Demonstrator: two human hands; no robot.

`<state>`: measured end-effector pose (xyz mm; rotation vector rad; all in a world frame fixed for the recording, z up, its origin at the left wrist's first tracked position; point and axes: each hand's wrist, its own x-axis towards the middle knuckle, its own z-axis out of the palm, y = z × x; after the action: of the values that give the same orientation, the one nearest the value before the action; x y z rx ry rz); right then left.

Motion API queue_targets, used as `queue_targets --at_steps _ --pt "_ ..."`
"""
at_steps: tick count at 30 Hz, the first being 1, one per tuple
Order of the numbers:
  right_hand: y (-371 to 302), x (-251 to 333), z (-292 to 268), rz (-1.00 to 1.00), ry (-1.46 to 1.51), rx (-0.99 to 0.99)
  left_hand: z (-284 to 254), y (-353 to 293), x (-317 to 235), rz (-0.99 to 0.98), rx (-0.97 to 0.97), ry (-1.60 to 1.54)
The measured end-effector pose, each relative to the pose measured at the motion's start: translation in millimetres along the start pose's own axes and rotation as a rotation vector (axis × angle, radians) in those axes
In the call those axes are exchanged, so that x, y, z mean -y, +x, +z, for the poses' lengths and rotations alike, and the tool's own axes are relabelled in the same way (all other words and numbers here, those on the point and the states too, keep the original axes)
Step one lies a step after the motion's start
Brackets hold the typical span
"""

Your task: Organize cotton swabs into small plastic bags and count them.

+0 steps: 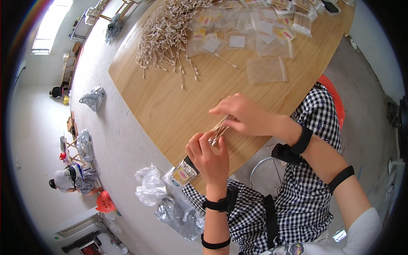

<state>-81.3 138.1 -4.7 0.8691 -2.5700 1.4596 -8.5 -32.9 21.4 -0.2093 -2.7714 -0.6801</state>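
A small bundle of cotton swabs lies slantwise between my two hands, low over the near part of the wooden table. My left hand has curled fingers around the bundle's lower end, which shows between forefinger and thumb. At the upper end is my right hand, its thumb against the sticks and its forefinger stretched out above them; its other fingers are partly hidden. Just left of my left hand, a filled pack of cotton swabs with a yellow and white label sits at the table's edge.
A large heap of loose cotton swabs covers the far left of the table. Clear plastic bags with paper cards lie to its right, near filled packs. Crumpled plastic is beside the near edge. Another person sits at far left.
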Motion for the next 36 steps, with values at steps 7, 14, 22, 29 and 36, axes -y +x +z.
queue_targets --at_steps 7,14,22,29,36 --pt "0 0 -29 0.220 0.143 -0.270 30 -6 -19 0.028 0.257 0.312" --pt "-7 8 -40 0.169 0.087 -0.333 44 16 -18 -0.007 0.285 0.230" --pt "-26 29 -24 0.322 0.426 -0.397 23 -40 -35 0.007 0.406 0.251" --pt "-30 16 -21 0.326 0.384 -0.329 32 1 -16 0.046 0.350 0.314" --pt "-25 16 -23 0.401 0.309 -0.260 31 16 -8 0.029 0.305 0.267"
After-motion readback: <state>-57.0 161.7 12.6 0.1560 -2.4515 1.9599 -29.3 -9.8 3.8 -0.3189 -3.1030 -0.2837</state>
